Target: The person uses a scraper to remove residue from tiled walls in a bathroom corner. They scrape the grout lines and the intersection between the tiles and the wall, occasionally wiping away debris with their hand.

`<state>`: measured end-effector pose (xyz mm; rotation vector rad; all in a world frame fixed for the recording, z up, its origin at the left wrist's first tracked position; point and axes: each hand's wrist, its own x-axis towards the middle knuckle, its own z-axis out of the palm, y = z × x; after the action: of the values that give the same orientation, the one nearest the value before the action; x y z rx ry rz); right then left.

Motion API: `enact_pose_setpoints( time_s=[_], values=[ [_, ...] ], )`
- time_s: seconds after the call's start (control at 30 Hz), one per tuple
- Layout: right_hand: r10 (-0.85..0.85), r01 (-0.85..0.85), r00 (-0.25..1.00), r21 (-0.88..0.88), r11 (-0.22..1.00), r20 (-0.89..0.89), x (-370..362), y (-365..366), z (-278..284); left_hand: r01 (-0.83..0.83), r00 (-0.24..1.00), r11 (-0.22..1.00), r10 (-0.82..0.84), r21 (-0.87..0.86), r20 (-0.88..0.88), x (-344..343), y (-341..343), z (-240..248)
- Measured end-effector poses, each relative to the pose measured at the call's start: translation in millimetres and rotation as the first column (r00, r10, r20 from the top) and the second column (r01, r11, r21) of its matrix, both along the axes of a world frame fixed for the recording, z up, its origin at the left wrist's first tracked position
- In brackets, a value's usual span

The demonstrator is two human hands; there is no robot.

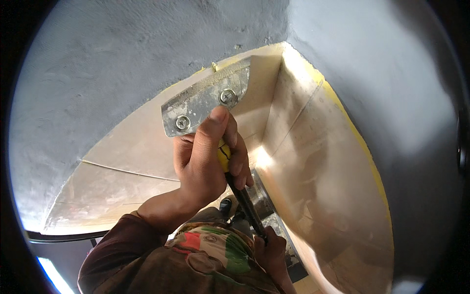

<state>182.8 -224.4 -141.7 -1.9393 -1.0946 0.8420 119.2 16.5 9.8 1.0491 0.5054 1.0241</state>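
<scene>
My left hand [208, 157], just off centre at nine o'clock, is clamped around the handle [246, 203] of a scraper [201, 109], thumb by a screw. The speckled metal blade points toward eleven o'clock, against a backdrop of beige wall [127, 149] and grey coating [132, 63]. At five, my right hand [271, 250] grips the handle's lower end.

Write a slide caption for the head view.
Left hand and right hand hold a black-and-yellow-handled tool with a flat grey metal blade near glossy beige walls.
</scene>
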Motion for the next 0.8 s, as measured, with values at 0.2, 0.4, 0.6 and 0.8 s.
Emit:
enact_pose_setpoints(
  time_s=[0.2,0.4,0.6,0.8],
  values=[
    [-0.020,0.022,0.999,0.052,0.998,-0.039,4.0,1.7,5.9,-0.029,0.999,1.000,0.029,0.001,0.019,4.0,-4.8,-5.1],
    [-0.106,0.106,0.994,0.010,0.994,-0.025,3.0,-6.8,-7.8,-0.068,0.997,0.998,0.068,-0.001,-0.025,21.6,-8.2,-27.6],
    [-0.115,0.118,0.993,0.102,0.988,-0.035,26.1,3.6,-17.7,-0.012,1.000,0.999,0.013,0.048,-0.003,42.9,3.6,-18.0],
    [-0.075,0.074,0.997,0.037,0.997,0.021,36.3,9.6,-16.1,-0.013,1.000,0.998,0.014,0.061,-0.024,43.7,2.5,-21.2]
  ],
)
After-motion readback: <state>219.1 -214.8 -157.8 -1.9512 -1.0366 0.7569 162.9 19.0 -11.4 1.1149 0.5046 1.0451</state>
